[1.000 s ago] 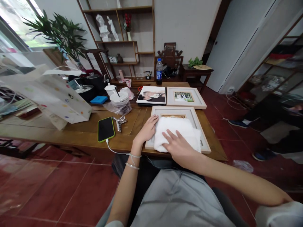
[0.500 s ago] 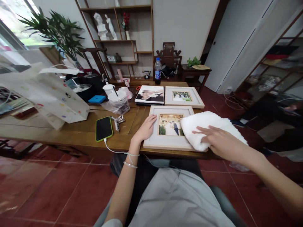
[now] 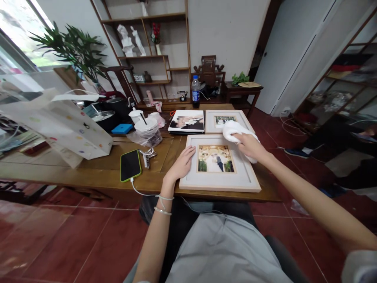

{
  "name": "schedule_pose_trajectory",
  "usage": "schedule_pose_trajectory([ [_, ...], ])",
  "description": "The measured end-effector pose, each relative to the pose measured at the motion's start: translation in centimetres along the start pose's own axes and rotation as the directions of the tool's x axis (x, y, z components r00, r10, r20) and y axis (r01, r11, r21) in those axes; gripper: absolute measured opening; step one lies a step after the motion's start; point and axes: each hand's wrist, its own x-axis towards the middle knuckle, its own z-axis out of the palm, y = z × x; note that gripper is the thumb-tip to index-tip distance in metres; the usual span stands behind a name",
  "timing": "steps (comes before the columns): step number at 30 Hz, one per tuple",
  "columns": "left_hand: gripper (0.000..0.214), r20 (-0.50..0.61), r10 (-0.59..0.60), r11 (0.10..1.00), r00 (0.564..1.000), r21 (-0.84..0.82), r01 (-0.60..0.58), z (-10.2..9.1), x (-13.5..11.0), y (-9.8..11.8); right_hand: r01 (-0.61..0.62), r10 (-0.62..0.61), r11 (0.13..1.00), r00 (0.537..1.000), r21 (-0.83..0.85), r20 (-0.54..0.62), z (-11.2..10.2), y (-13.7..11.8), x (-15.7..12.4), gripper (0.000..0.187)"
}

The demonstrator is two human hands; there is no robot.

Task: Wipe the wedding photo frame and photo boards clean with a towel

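Note:
A white-framed photo (image 3: 219, 179) lies flat on the wooden table (image 3: 97, 173) in front of me. My left hand (image 3: 181, 164) rests open with its fingers flat on the frame's left edge. My right hand (image 3: 250, 146) presses a bunched white towel (image 3: 232, 129) onto the frame's upper right corner, fingers curled over the cloth. The printed picture in the middle of the frame is uncovered.
Behind lie a second white frame (image 3: 224, 121) and a photo book (image 3: 186, 122). A green-cased phone (image 3: 130, 165) on a cable, a metal clip (image 3: 147, 154), a lidded cup in a bag (image 3: 146, 129), a white paper bag (image 3: 63, 129) and a water bottle (image 3: 195, 92) stand left and back.
The towel lay spread over the near frame; my right hand swept it right, off the picture, then bunched it and moved it to the frame's upper right corner. My left hand stayed put.

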Motion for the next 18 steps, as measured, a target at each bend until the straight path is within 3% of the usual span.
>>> schedule_pose_trajectory([
  [3,0.046,-0.001,-0.001,1.000,1.000,-0.005,0.001,0.0,0.0,-0.1,0.016,-0.015,1.000,0.999,-0.012,0.037,0.4,-0.8,1.4,0.052],
  [7,0.047,0.021,-0.011,1.000,1.000,0.006,0.010,0.0,0.1,-0.1,0.045,-0.033,0.997,0.985,-0.065,0.170,0.5,-2.6,1.3,0.049],
  [11,0.047,0.020,-0.025,1.000,0.999,0.013,0.025,0.0,0.0,0.0,0.153,-0.142,0.988,0.947,-0.016,0.289,-1.3,-4.6,-1.1,0.048],
  [15,0.047,0.009,-0.025,1.000,1.000,0.019,0.025,0.0,0.0,0.0,0.239,-0.291,0.955,0.865,0.175,0.409,-4.6,-6.1,-4.8,0.043],
  [18,0.047,0.004,-0.056,0.998,0.998,0.023,0.056,0.0,0.4,0.2,0.240,-0.361,0.919,0.831,0.313,0.422,-6.4,-6.9,-7.2,0.043],
])
